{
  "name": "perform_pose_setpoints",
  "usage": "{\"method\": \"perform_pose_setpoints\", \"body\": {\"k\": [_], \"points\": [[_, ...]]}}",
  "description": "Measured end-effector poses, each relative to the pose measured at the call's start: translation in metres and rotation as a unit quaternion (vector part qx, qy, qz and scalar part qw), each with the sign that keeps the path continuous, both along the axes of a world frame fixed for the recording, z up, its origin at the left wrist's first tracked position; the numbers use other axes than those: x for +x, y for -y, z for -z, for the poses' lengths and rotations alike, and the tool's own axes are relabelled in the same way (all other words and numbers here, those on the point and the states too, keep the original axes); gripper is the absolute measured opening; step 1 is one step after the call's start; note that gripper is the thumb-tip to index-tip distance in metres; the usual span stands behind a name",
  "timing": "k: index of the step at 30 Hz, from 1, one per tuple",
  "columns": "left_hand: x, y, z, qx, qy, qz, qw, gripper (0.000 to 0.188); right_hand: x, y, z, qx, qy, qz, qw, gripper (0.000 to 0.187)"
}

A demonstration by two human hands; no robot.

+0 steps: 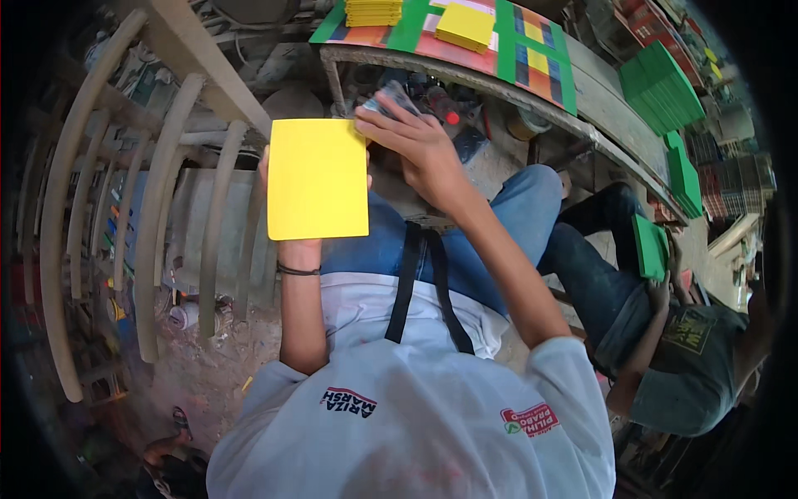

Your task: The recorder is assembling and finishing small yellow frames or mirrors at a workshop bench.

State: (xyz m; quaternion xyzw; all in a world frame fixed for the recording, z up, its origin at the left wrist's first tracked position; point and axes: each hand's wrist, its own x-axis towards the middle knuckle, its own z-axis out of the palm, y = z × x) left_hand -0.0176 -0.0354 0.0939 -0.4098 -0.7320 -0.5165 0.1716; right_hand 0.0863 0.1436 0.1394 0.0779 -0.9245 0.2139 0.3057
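A bright yellow rectangular board is held up flat before me, its face plain and smooth. My left hand grips it from underneath, with the thumb and fingertips showing at its side edges and the palm hidden behind it. At the board's upper right corner is my right hand, its fingers bent over a thin grey-blue piece. That piece may be a folded sheet or pad; its kind is not clear.
Ahead stands a low bench with yellow board stacks on coloured sheets. Green board stacks lie to its right. Wooden slats rise at my left. A co-worker sits close at right, holding a green board.
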Motion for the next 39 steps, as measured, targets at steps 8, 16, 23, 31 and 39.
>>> {"method": "perform_pose_setpoints", "body": {"k": [8,16,23,31,39], "points": [[-0.03,-0.006,0.024,0.065,0.203,0.024,0.977,0.055,0.082,0.061,0.012,-0.025,0.113,-0.079,0.99,0.071],[0.013,-0.034,-0.022,-0.025,-0.029,0.018,0.999,0.044,0.013,0.002,-0.016,-0.034,0.002,0.029,0.999,0.053],[-0.04,-0.025,0.014,0.137,0.49,0.218,0.833,0.032,0.087,0.059,0.006,-0.115,0.174,-0.115,0.971,0.061],[0.002,-0.08,-0.044,0.332,0.702,0.193,0.6,0.046,-0.02,0.003,-0.009,-0.112,0.005,0.049,0.992,0.056],[-0.057,-0.069,-0.02,0.29,0.661,0.249,0.646,0.051,0.045,0.04,-0.02,-0.33,0.078,-0.067,0.938,0.066]]}}
